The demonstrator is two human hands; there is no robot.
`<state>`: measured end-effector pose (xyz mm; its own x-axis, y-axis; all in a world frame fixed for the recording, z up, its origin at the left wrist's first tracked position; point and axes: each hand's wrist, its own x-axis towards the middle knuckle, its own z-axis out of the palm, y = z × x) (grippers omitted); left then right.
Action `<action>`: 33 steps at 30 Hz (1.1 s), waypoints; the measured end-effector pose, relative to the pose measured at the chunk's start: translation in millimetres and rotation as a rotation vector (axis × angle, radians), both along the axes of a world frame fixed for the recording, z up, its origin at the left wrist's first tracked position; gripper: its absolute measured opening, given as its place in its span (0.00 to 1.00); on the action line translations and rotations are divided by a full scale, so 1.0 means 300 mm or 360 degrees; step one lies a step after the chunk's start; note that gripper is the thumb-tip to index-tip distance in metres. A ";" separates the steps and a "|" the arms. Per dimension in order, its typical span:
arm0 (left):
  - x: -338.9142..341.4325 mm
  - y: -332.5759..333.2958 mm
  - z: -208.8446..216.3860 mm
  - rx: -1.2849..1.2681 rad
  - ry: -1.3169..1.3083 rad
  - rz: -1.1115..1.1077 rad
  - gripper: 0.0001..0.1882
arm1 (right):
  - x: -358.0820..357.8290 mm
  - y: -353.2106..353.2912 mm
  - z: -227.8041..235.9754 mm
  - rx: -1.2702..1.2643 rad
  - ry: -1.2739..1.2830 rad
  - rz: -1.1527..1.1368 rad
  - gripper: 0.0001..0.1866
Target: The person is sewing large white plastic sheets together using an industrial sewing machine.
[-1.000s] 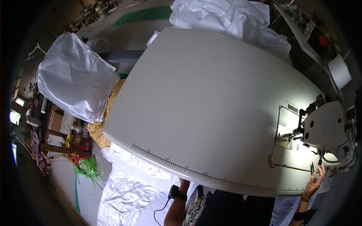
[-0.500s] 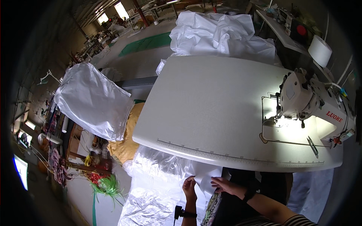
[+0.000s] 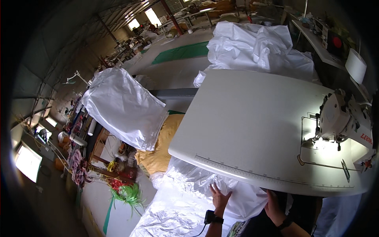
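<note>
1. The white plastic sheeting [image 3: 185, 205] lay bunched below the near edge of the tabletop [image 3: 252, 130], spilling down toward the floor at the person's left, shiny and crumpled.
2. The left hand [image 3: 219, 197] rested flat on that sheeting just under the tabletop's ruler-marked edge, its fingers [image 3: 216, 190] spread wide and pointing up and away, gripping nothing; a dark wrist strap with a cable [image 3: 209, 218] sat on the forearm, which rose from the lower edge.
3. The right hand [image 3: 273, 209] was just beside the left, close under the tabletop edge and against the same sheeting; its fingers were hidden by the edge and the sheeting, so I could not tell whether they were closed on anything. A dark band circled its wrist.
4. A white sewing machine [image 3: 341, 118] stood on the far right of the tabletop, well apart from both hands, with a lit patch beneath its head.
5. A large heap of white fabric [image 3: 256, 47] lay beyond the tabletop's far edge.
6. A filled white sack [image 3: 122, 106] stood to the left, with a yellow sack [image 3: 162, 150] between it and the tabletop.
</note>
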<state>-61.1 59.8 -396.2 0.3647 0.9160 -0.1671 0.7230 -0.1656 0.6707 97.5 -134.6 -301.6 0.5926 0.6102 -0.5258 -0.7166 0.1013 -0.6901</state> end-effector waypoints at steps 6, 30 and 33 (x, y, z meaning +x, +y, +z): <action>-0.063 0.443 -0.272 -0.0846 -0.1894 0.1560 0.21 | -0.098 -0.030 0.130 -0.0073 0.0129 0.0168 0.18; -0.303 -0.527 0.625 0.0172 -0.0636 0.0238 0.14 | -0.285 -0.157 0.374 0.0147 0.0768 0.0227 0.25; -0.282 -0.486 0.677 0.0305 -0.0552 0.0144 0.13 | -0.188 -0.269 0.440 0.0557 0.0354 0.0073 0.27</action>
<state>-145.6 -86.0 -193.2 0.2861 0.9495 0.1285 0.4768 -0.2574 0.8405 41.1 -215.2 -169.6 0.4562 0.7979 -0.3941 -0.8534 0.2668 -0.4478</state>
